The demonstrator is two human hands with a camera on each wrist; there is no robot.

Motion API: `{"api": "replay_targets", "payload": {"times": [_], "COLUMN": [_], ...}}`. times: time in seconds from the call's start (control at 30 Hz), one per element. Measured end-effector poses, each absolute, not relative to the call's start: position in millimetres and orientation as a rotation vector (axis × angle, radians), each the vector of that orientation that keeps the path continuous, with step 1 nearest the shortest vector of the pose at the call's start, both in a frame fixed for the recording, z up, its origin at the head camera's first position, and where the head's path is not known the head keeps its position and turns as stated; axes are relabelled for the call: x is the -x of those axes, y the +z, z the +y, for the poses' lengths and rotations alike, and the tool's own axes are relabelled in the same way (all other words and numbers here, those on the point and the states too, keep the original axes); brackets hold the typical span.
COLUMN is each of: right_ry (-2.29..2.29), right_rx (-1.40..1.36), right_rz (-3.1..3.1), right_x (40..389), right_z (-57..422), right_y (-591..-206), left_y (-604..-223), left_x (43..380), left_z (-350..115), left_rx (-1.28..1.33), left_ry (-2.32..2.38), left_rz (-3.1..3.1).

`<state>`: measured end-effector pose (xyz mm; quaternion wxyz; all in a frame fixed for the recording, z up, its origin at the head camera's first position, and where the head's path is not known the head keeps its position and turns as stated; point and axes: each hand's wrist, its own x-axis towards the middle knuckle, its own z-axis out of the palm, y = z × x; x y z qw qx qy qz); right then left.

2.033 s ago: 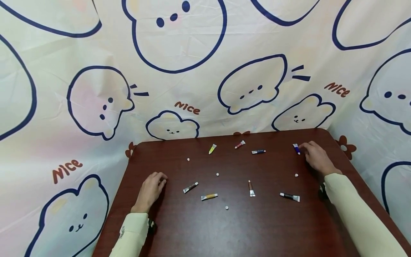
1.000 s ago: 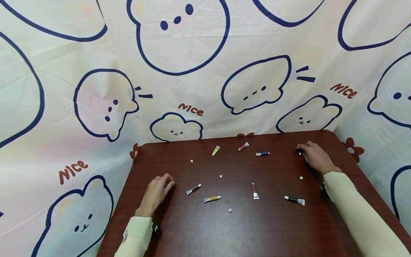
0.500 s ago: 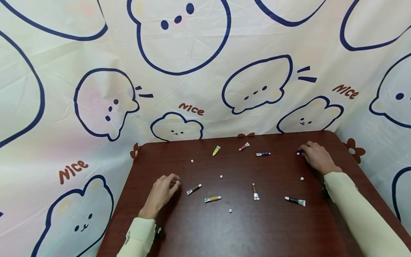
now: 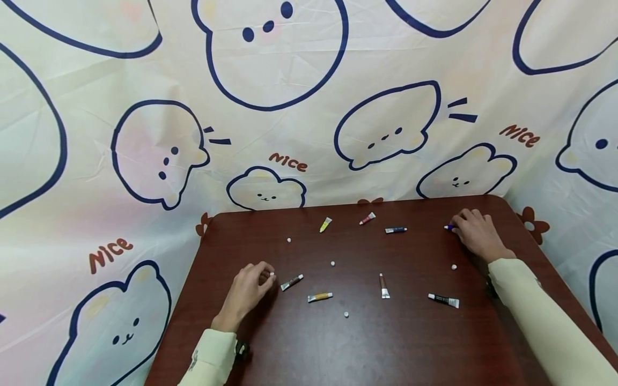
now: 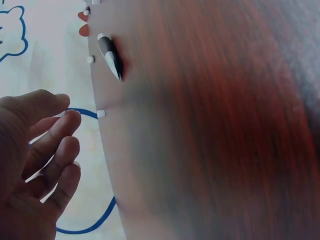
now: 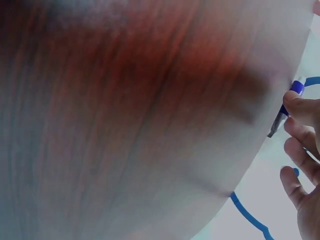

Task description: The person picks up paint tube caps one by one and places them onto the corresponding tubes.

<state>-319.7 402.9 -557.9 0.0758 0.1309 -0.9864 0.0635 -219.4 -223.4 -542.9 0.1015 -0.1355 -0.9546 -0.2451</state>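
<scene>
My right hand (image 4: 478, 236) pinches a small purple-blue paint tube (image 4: 448, 227) at the far right of the table. In the right wrist view the tube (image 6: 297, 87) shows its white cap and silver end, with thumb and fingers about it. My left hand (image 4: 246, 292) hovers over the table's left side, fingers loosely bent; the left wrist view shows a gap between thumb and index finger. A whitish spot shows at its fingertips in the head view, too small to tell what it is. Just right of this hand lies a dark brown paint tube (image 4: 292, 282), seen also in the left wrist view.
Yellow (image 4: 325, 224), red (image 4: 367, 218) and navy (image 4: 396, 230) paint tubes lie towards the back. Ochre (image 4: 320, 297), orange-brown (image 4: 383, 286) and black (image 4: 443, 300) tubes lie nearer. Several small white pieces (image 4: 332, 264) are scattered between them on the brown table (image 4: 386, 348).
My right hand has taken hold of the purple-blue tube and turned it so its capped end points left. The left hand has moved right, close to the dark brown tube.
</scene>
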Motion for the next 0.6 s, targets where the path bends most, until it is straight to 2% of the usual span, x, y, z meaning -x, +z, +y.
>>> {"api": "replay_targets", "payload": {"times": [0.6], "right_ry": [0.217], "right_rx": [-0.484], "right_rz": [-2.876], "right_x": [295.2], "right_z": [391.6], "right_y": [-548.6], "left_y": [-543.2], "left_x": [222.9], "left_z": [-216.1], "left_rx": [0.600], "left_ry": [-0.673], "left_rz": [-2.663]}}
